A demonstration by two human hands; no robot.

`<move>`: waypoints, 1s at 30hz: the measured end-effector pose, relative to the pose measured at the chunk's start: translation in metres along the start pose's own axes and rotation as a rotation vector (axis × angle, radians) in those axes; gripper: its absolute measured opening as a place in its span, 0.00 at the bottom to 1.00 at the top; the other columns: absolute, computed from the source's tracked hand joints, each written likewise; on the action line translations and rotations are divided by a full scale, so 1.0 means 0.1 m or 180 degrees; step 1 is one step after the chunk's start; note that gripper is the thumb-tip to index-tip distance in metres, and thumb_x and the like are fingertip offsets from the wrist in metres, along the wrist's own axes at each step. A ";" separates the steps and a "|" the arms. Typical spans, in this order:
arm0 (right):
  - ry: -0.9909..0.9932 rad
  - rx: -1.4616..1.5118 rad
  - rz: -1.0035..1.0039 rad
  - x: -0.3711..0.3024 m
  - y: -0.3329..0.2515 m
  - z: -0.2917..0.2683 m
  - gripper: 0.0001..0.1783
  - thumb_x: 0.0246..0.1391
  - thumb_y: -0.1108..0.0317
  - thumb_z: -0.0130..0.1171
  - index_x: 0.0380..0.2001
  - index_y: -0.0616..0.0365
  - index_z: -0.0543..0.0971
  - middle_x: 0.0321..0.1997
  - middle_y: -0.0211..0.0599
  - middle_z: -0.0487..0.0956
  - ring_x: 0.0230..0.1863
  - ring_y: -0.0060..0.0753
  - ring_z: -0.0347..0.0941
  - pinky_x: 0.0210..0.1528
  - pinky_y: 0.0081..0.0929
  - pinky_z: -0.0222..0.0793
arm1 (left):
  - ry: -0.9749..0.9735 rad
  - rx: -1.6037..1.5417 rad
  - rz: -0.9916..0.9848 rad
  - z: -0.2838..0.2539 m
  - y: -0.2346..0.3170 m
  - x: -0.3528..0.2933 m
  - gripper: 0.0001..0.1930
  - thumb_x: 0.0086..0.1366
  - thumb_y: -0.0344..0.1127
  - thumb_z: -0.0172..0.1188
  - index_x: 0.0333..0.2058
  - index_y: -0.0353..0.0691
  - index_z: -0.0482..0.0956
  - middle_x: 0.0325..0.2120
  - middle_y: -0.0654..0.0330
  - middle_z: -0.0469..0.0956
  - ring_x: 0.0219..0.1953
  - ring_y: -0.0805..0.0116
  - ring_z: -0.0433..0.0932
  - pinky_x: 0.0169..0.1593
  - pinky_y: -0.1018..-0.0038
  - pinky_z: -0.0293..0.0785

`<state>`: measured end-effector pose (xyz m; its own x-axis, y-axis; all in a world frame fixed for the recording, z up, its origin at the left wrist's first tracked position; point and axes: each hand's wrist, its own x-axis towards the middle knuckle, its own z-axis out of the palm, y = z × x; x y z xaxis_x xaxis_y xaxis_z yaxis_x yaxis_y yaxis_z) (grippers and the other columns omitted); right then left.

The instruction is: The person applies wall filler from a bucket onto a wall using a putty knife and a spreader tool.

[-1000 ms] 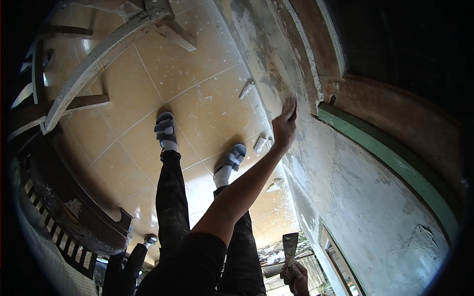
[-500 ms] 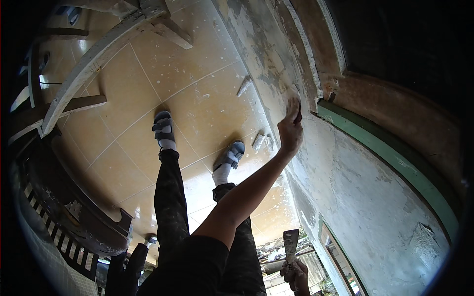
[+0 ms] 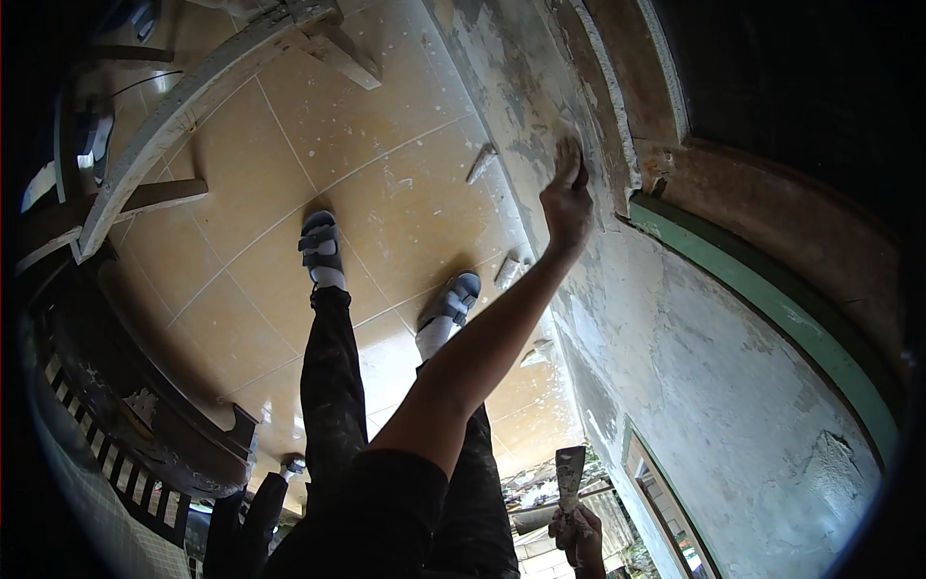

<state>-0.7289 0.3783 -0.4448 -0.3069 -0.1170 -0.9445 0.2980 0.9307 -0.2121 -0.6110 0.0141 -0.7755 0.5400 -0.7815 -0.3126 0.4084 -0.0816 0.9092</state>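
My left hand (image 3: 567, 198) reaches out from the lower middle and lies with its fingers flat on the patchy, peeling plaster wall (image 3: 694, 367) on the right, holding nothing. At the bottom edge my right hand (image 3: 579, 536) grips a putty knife (image 3: 569, 473) with its plaster-caked blade pointing up, close to the wall. My legs in dark trousers and grey sandals (image 3: 320, 246) stand on the yellow tiled floor (image 3: 386, 164) beside the wall.
A green painted band (image 3: 772, 299) runs along the wall below a brown frame. Wooden planks (image 3: 183, 116) lie at the upper left. Small plaster chips (image 3: 480, 162) lie along the wall's foot. A dark railing (image 3: 135, 425) curves at the lower left.
My left hand has slid farther along the wall, upward in the picture. The right hand with the putty knife has stayed in place.
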 end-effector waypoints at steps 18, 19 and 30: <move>0.0163 -0.0159 -0.0070 0.05 0.11 -0.06 0.14 0.60 0.67 0.47 0.40 0.69 0.72 0.29 0.42 0.74 0.24 0.32 0.71 0.27 0.29 0.68 | 0.0096 -0.0012 0.0382 -0.01 0.11 0.31 0.19 0.62 0.17 0.49 0.53 0.33 0.71 0.56 0.48 0.67 0.61 0.63 0.63 0.63 0.72 0.59; 0.0134 -0.0130 -0.0007 0.04 0.09 -0.04 0.14 0.60 0.67 0.47 0.40 0.69 0.72 0.29 0.42 0.74 0.24 0.32 0.71 0.27 0.29 0.68 | -0.0001 -0.0166 0.0152 0.03 0.10 -0.07 0.20 0.62 0.17 0.49 0.54 0.34 0.70 0.57 0.49 0.65 0.62 0.60 0.59 0.65 0.70 0.54; 0.0274 0.0045 -0.0074 -0.04 0.23 -0.16 0.15 0.61 0.65 0.47 0.40 0.69 0.72 0.28 0.42 0.76 0.22 0.30 0.71 0.18 0.20 0.62 | 0.0403 0.0746 -0.0121 -0.86 -0.08 0.05 0.27 0.54 0.13 0.39 0.53 0.31 0.71 0.51 0.44 0.72 0.53 0.63 0.74 0.55 0.75 0.67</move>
<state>-0.7354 0.4057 -0.4419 -0.3902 -0.1076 -0.9144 0.3024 0.9231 -0.2377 -0.5485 0.0636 -0.8080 0.6213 -0.6927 -0.3663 0.2564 -0.2620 0.9304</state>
